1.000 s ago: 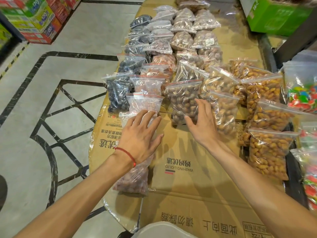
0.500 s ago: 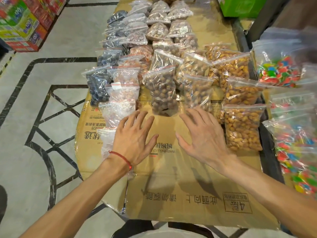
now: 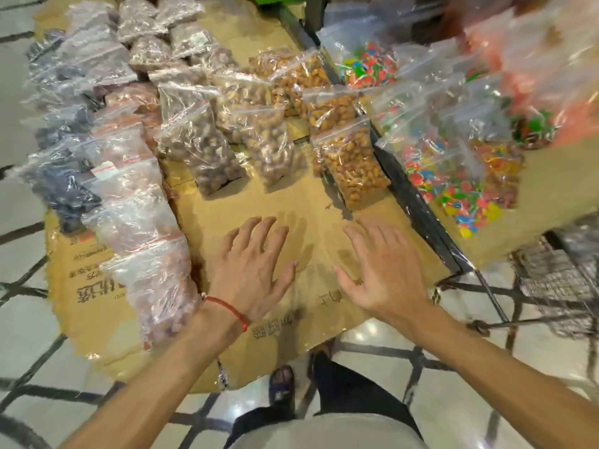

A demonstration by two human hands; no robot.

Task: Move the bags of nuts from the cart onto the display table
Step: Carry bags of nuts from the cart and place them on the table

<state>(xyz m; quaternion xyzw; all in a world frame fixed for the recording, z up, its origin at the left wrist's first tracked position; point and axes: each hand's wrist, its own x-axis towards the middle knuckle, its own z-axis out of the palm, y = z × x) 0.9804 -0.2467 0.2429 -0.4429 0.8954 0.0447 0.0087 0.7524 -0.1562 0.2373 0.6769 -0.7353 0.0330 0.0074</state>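
Both hands were held flat, fingers spread, with nothing gripped. The left hand (image 3: 256,270) and the right hand (image 3: 385,273) were positioned side by side, palms down, over a bare strip of the cardboard-covered display table (image 3: 285,202). Contact with the cardboard could not be confirmed. A red cord (image 3: 227,307) was worn on the left wrist.

The bags of nuts (image 3: 353,163) were laid on the table in rows ahead of the hands, with long axes running away from the person and sealed ends far. 3 bags formed the nearest rank, apart from the fingertips. 1 further row ran along the left edge, its nearest bag just beside the left wrist.

The cart (image 3: 557,280), a wire basket, was located to the right of the table, past a black rail (image 3: 418,205). The right hand was nearer to it. Its contents were blurred and could not be identified. Bags of coloured sweets (image 3: 453,176) were stacked on a separate surface beyond the rail.

It was judged that the next reach would be directed rightward, led by the right hand, and that the bare strip was available for the next bag.
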